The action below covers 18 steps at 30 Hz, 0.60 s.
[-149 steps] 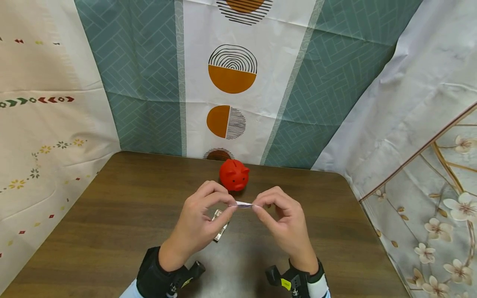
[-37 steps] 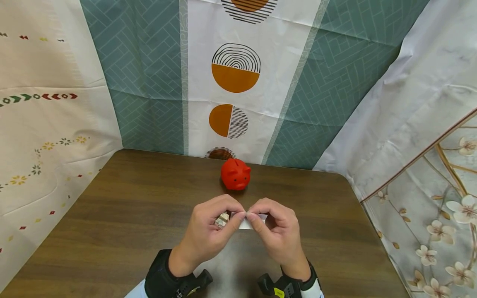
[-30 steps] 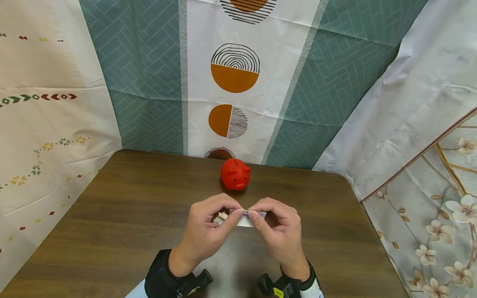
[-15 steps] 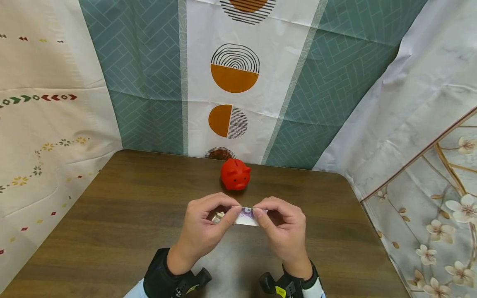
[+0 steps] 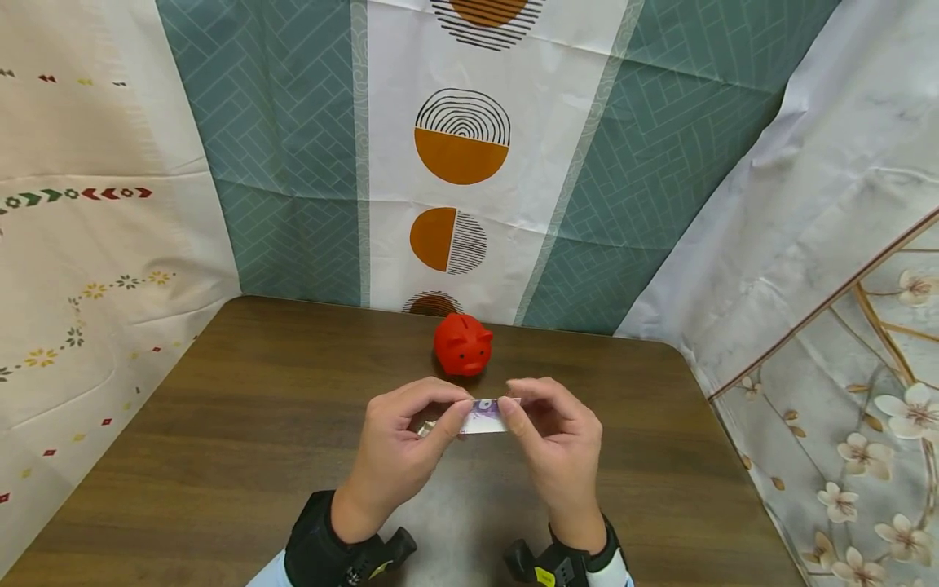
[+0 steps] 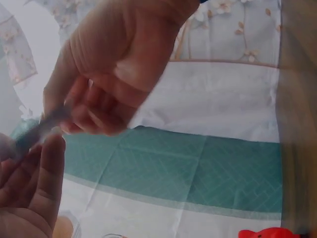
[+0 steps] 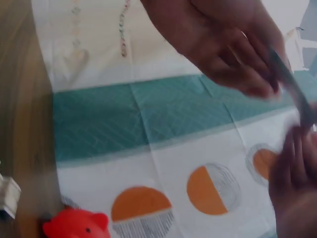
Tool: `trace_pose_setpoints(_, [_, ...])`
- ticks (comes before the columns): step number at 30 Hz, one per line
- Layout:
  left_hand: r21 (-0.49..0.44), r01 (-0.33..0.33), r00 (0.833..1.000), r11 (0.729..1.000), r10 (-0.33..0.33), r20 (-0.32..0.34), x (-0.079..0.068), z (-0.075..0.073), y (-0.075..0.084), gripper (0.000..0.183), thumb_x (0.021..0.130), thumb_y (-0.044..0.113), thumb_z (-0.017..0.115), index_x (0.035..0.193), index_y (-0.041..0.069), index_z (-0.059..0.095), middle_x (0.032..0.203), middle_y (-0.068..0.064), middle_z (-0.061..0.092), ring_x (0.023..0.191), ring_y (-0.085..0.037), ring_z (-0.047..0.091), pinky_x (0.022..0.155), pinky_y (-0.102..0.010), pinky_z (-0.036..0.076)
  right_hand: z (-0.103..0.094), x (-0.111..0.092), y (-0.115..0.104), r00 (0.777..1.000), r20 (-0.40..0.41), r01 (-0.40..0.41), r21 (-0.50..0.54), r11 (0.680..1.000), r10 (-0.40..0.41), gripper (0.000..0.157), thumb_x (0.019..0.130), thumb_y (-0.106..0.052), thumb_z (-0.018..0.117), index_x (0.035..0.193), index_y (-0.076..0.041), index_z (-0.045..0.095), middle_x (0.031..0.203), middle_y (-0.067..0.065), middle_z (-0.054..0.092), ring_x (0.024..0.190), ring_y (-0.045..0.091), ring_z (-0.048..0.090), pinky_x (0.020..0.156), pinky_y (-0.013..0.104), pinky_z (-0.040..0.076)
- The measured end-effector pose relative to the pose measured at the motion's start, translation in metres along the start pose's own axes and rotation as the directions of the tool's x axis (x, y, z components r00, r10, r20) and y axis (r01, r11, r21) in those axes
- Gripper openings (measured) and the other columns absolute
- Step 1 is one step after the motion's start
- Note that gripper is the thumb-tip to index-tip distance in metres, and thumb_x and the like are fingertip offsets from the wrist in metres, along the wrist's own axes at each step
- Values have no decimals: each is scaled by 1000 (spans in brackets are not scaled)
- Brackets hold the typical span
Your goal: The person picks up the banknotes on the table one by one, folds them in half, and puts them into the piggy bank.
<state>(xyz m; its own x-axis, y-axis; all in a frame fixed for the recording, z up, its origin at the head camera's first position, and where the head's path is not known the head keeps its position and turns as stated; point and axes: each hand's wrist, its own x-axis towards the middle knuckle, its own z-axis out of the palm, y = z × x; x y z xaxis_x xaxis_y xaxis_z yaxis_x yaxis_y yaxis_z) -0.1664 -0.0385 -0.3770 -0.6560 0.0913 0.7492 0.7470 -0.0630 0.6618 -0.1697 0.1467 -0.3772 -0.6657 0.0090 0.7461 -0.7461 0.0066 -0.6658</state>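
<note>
A small folded banknote [image 5: 485, 418], white with a purple print, is held up between the two hands over the table. My left hand [image 5: 399, 448] pinches its left end with thumb and fingers. At its right end my right hand [image 5: 563, 448] holds it, thumb in front and fingers behind. In the left wrist view the note is a dark, blurred strip [image 6: 42, 130]. A second folded note [image 5: 426, 427] lies on the table, mostly hidden behind my left hand; the right wrist view shows this folded note [image 7: 9, 196] at the left edge.
A red piggy bank [image 5: 462, 346] stands just beyond the hands, near the back of the brown wooden table [image 5: 293, 391]. Its slot is on top. Patterned cloths [image 5: 293, 163] hang behind the table and on both sides.
The banknote, earlier a thin edge-on strip, was folded over between the fingertips. In the last second the hands have moved slightly apart, and its purple face now shows.
</note>
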Motion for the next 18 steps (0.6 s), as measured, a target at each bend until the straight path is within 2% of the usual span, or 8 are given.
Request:
trace_pose_setpoints(3, [-31,-25,1000,999,25,-11,-1,4,0,21,89,-12,69,106,1,71,99,-16,74,76,-18,72,68,-30,63,6,-1,1,995,-98,7,-73,997,-14,25,79,16,77,100,6,69,90,8,61,79,17,56,70,17,53])
trace_pose_setpoints(5, [-24,-64,998,998,64,-15,-2,7,0,25,88,-14,70,108,0,70,104,-18,73,83,-19,73,73,-30,63,9,-2,2,993,-106,45,-95,995,-55,22,79,16,77,97,6,70,90,11,59,82,18,55,74,19,52])
trace_pose_setpoints(8, [31,-155,988,987,155,-9,0,10,-1,25,87,-8,74,110,-1,69,107,-17,71,91,-20,71,80,-28,62,12,-3,3,995,-38,89,-93,992,-93,18,86,14,70,101,4,73,93,14,62,87,19,58,78,20,54])
trace_pose_setpoints(12, [112,-275,961,955,274,24,4,11,-4,31,85,6,83,112,-3,69,108,-16,67,93,-21,67,81,-26,61,12,-5,3,994,90,68,-57,996,-63,24,98,6,56,116,2,70,109,15,66,101,19,62,87,24,56])
trace_pose_setpoints(15, [156,-318,948,935,312,62,5,9,-4,34,84,10,85,113,-1,71,110,-15,64,98,-22,66,87,-25,59,11,-5,3,990,139,39,-10,999,-37,27,100,1,55,123,3,67,118,13,68,107,19,62,89,26,57])
trace_pose_setpoints(18, [183,-340,941,923,331,77,5,7,-3,28,85,6,82,111,1,73,108,-13,65,97,-22,65,90,-24,57,11,-4,3,991,131,33,41,999,-38,25,98,4,57,120,4,69,117,13,72,104,20,64,84,25,58])
